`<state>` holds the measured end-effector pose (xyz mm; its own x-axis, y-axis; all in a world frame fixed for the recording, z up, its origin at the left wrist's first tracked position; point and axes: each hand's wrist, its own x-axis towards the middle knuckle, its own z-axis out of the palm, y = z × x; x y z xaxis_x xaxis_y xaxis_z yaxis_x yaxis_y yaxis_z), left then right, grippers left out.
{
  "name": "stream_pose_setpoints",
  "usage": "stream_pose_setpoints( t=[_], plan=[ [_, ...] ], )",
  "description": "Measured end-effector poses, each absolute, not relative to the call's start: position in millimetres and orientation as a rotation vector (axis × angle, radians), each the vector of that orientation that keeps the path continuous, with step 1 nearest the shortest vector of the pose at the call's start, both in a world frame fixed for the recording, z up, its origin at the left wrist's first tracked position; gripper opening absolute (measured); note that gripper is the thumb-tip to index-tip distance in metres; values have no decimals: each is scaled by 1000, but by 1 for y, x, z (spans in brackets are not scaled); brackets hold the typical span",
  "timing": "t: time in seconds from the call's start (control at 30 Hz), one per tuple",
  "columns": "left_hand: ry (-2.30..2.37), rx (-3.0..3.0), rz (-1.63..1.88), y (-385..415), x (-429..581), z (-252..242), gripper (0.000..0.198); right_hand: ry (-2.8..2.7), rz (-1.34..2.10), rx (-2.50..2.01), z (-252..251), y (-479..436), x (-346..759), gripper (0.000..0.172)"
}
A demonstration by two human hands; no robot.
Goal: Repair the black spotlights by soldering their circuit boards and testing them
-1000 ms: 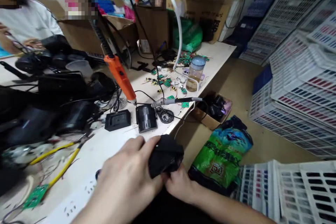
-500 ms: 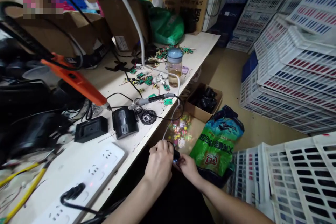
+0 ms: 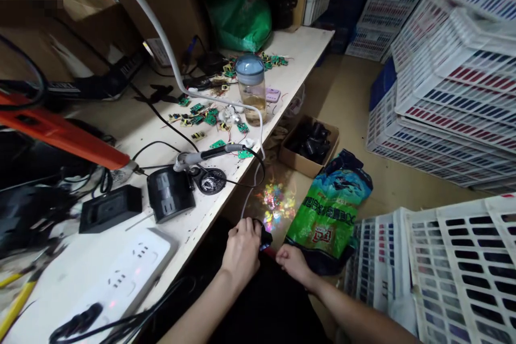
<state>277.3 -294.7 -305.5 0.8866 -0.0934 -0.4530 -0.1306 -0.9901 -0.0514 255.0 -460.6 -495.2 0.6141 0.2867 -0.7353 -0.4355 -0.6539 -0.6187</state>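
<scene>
My left hand [image 3: 242,247] is closed around a small black device [image 3: 264,237] held low over my lap, just below the edge of the workbench [image 3: 282,102]. The device throws a patch of coloured light [image 3: 276,205] onto the floor ahead. My right hand [image 3: 293,261] is curled just to the right of the device, fingers drawn in; what it grips, if anything, is hidden. Both forearms reach in from the bottom of the picture.
On the bench lie a white power strip [image 3: 121,279], two black modules [image 3: 169,200], a soldering handle [image 3: 209,155], an orange tool [image 3: 60,133], green circuit boards [image 3: 209,117] and a jar [image 3: 250,88]. On the floor: a green bag [image 3: 326,214], a cardboard box [image 3: 310,145], stacked white crates [image 3: 451,70].
The hands and the black device have dropped from bench height down to my lap. The device now casts coloured light on the floor. The view has swung rightward and down.
</scene>
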Motion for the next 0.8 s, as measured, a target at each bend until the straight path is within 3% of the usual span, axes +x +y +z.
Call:
stream_pose_setpoints(
  t=[0.27,0.47,0.8],
  plan=[
    [20,-2990,694,-275,269,-321,61,122,1227,-2029,-501,-462,254,27],
    [-145,-2979,728,-259,266,-322,45,45,1250,-2010,-502,-426,265,29],
    [-239,-3019,674,-252,264,-327,43,-30,1252,-2067,-498,-427,258,27]
  ],
)
